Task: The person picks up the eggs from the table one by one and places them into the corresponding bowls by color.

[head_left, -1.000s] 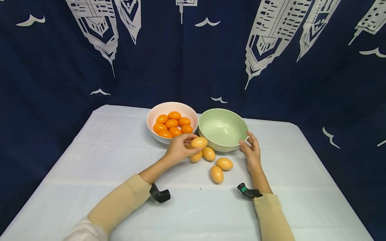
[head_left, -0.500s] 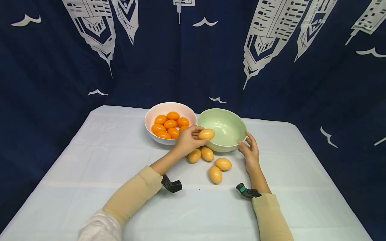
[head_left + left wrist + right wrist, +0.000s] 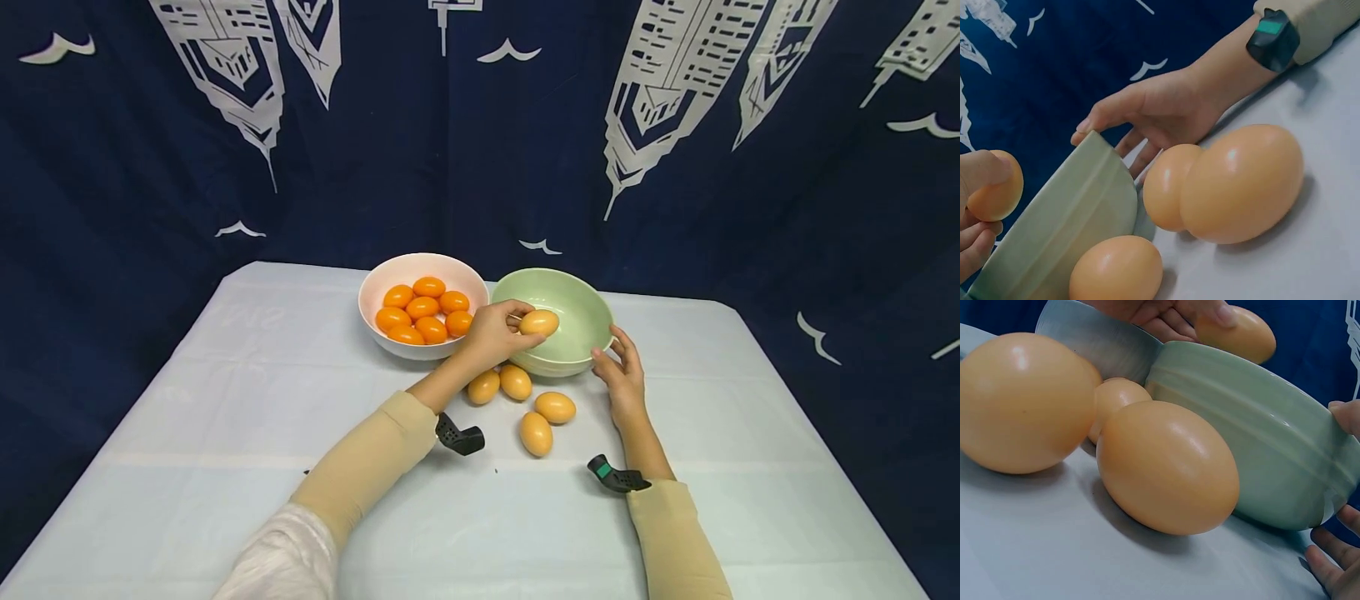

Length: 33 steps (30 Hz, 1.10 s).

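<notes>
My left hand (image 3: 497, 335) pinches a tan egg (image 3: 540, 323) between thumb and fingers, over the near left part of the green bowl (image 3: 588, 310). From the right wrist view, that egg (image 3: 1244, 337) is above the bowl's rim. My right hand (image 3: 624, 379) holds the bowl's right side, its thumb at the rim and its fingers lower against the outer wall. Several more tan eggs lie on the table in front of the bowl, among them one egg (image 3: 555, 408) and another egg (image 3: 536, 434) nearest me. No egg shows in the visible part of the green bowl.
A pink bowl (image 3: 373, 333) holding several bright orange eggs (image 3: 423, 307) stands directly left of the green bowl. Both are near the far edge of the white-covered table (image 3: 247, 400). Behind hangs a dark blue printed curtain (image 3: 375, 167).
With the egg in its fingers, my left hand has moved right and away from me, from in front of the bowls to over the green bowl. My right hand stays at the bowl.
</notes>
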Available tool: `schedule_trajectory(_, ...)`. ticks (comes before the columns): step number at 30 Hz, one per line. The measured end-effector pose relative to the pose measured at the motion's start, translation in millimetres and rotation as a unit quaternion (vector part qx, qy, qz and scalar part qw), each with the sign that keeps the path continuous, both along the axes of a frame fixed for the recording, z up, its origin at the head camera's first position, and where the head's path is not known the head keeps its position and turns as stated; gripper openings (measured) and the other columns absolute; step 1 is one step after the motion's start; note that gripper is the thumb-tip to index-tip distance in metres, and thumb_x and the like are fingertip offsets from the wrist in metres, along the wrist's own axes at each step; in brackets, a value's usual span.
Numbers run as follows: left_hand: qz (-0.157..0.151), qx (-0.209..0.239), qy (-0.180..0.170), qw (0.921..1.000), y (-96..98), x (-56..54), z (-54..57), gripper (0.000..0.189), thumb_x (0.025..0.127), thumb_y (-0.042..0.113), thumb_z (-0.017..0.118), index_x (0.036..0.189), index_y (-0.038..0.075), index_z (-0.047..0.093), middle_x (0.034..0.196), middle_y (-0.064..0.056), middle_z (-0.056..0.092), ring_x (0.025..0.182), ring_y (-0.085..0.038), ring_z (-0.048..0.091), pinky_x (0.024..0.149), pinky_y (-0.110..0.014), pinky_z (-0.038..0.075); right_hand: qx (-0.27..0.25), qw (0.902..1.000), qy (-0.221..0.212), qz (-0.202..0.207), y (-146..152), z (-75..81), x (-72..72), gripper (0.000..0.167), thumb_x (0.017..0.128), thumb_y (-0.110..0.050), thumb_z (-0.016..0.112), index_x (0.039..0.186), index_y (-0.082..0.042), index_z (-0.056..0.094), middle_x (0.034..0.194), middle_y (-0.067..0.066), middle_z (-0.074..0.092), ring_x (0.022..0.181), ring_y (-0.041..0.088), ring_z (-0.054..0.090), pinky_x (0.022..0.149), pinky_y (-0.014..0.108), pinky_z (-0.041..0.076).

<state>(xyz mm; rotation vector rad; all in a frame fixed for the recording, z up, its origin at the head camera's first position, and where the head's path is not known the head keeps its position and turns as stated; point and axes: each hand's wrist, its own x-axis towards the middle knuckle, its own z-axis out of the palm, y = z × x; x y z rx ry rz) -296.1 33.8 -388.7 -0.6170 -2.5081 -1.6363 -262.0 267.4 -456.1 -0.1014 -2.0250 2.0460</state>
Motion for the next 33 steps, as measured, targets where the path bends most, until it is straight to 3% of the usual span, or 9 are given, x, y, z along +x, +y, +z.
schedule_trajectory(6, 0.014, -0.095, 0.004, 0.9954, 12.0, -12.5, 5.1, 0.045, 0.079, 0.026, 0.083, 0.117, 0.008, 0.068, 0.109, -0.003, 0.069, 0.095, -0.014, 0.066, 0.08, -0.018, 0.051, 0.0, 1.0, 0.0, 0.003, 0, 0.5, 0.6, 0.057, 0.098, -0.013, 0.059, 0.15, -0.013, 0.035, 0.146, 0.013, 0.039, 0.111, 0.012, 0.049, 0.082, 0.02, 0.047)
schedule_trajectory(9, 0.007, -0.131, 0.002, 0.9913, 16.6, -19.4, 7.2, 0.047, 0.08, 0.027, 0.082, 0.12, 0.008, 0.067, 0.11, -0.002, 0.068, 0.094, -0.013, 0.064, 0.079, -0.018, 0.05, 0.005, 1.0, 0.0, 0.003, 0, 1.0, 0.6, 0.057, 0.098, -0.014, 0.058, 0.15, -0.014, 0.035, 0.147, 0.012, 0.039, 0.112, 0.012, 0.049, 0.082, 0.02, 0.047)
schedule_trajectory(18, -0.018, -0.193, 0.013, 0.9809, 27.9, -41.5, 4.3, 0.046, 0.08, 0.025, 0.082, 0.12, 0.007, 0.068, 0.112, -0.003, 0.069, 0.097, -0.014, 0.062, 0.087, -0.021, 0.047, 0.003, 0.9999, -0.011, 0.006, 2, 0.4, 0.0, 0.059, 0.098, -0.014, 0.059, 0.151, -0.015, 0.033, 0.148, 0.011, 0.037, 0.114, 0.012, 0.048, 0.082, 0.019, 0.047)
schedule_trajectory(23, -0.026, -0.257, 0.017, 0.966, 32.3, -47.0, 5.6, 0.041, 0.08, 0.027, 0.082, 0.114, 0.009, 0.071, 0.107, 0.0, 0.07, 0.092, -0.013, 0.059, 0.085, -0.022, 0.045, 0.004, 0.9999, -0.009, 0.005, 2, -0.9, 0.5, 0.058, 0.098, -0.014, 0.059, 0.151, -0.015, 0.034, 0.148, 0.012, 0.038, 0.113, 0.012, 0.048, 0.081, 0.019, 0.048)
schedule_trajectory(27, -0.04, -0.314, 0.027, 0.9483, 34.3, -51.7, 2.8, 0.037, 0.079, 0.027, 0.081, 0.11, 0.01, 0.073, 0.096, 0.003, 0.07, 0.085, -0.013, 0.058, 0.077, -0.023, 0.045, 0.01, 0.9999, -0.001, 0.006, 2, -2.0, 0.8, 0.058, 0.098, -0.016, 0.06, 0.15, -0.015, 0.036, 0.148, 0.014, 0.037, 0.114, 0.012, 0.048, 0.082, 0.019, 0.048)
schedule_trajectory(33, -0.041, -0.362, 0.023, 0.9308, 35.6, -52.3, 2.7, 0.035, 0.079, 0.03, 0.081, 0.107, 0.01, 0.073, 0.089, 0.002, 0.065, 0.084, -0.016, 0.056, 0.075, -0.026, 0.046, 0.013, 0.9999, 0.001, 0.006, 1, -1.3, -0.3, 0.058, 0.098, -0.015, 0.06, 0.15, -0.014, 0.035, 0.147, 0.016, 0.036, 0.111, 0.011, 0.049, 0.081, 0.019, 0.048)
